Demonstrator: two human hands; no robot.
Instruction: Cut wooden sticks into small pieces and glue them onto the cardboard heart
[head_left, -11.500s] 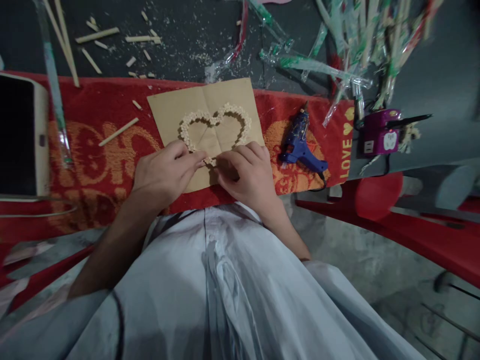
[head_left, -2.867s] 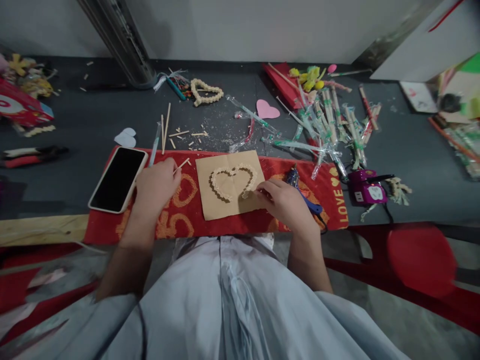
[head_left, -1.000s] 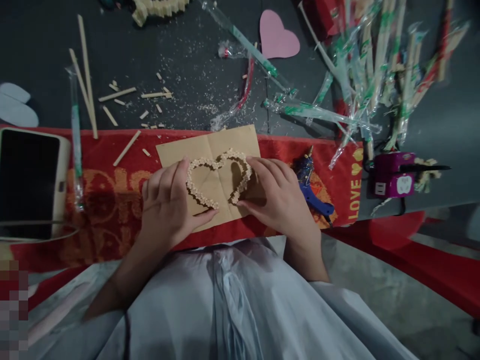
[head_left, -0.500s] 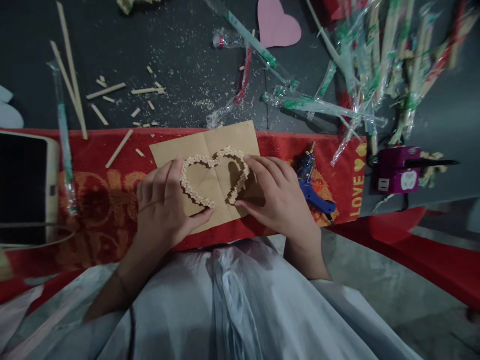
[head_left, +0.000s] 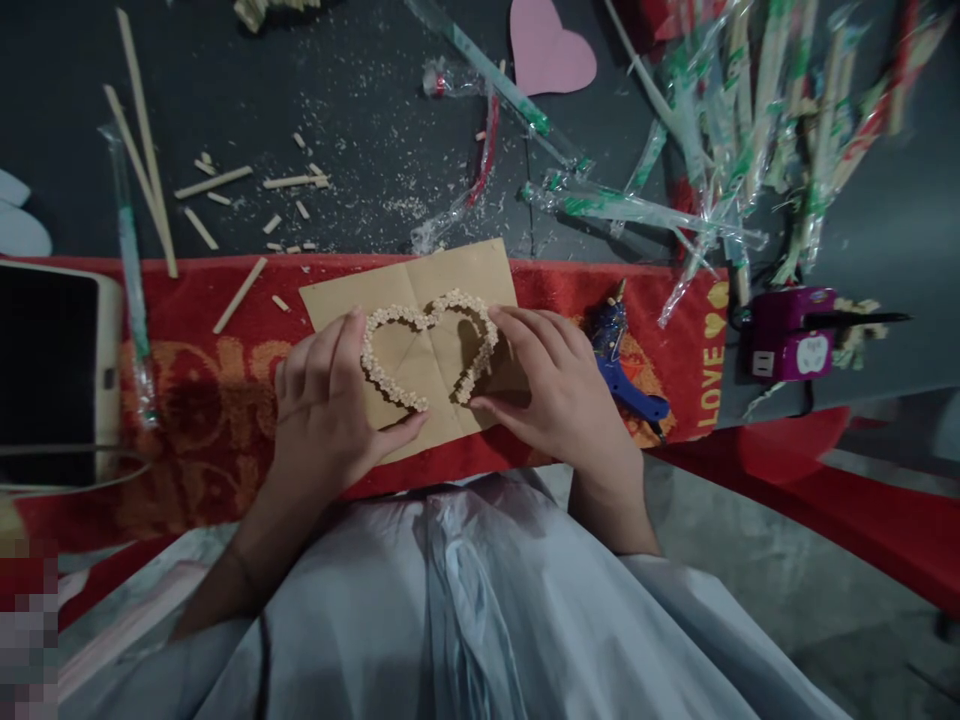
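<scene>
Heart frame (head_left: 373, 366) made of small beige pieces sits over the creased brown paper (head_left: 487, 265), gap at its bottom point. Can't tell if it's flat on the paper or slightly raised. Left hand (head_left: 322, 400) grasps its left side: fingertips at the upper edge, thumb at the lower end by the gap. Right hand (head_left: 562, 385) grasps the right side likewise, fingers curved, thumb near the other end. Paper lies on the red towel (head_left: 187, 490). Blue glue gun (head_left: 634, 392) just beside right hand; phone (head_left: 49, 370) at far left.
</scene>
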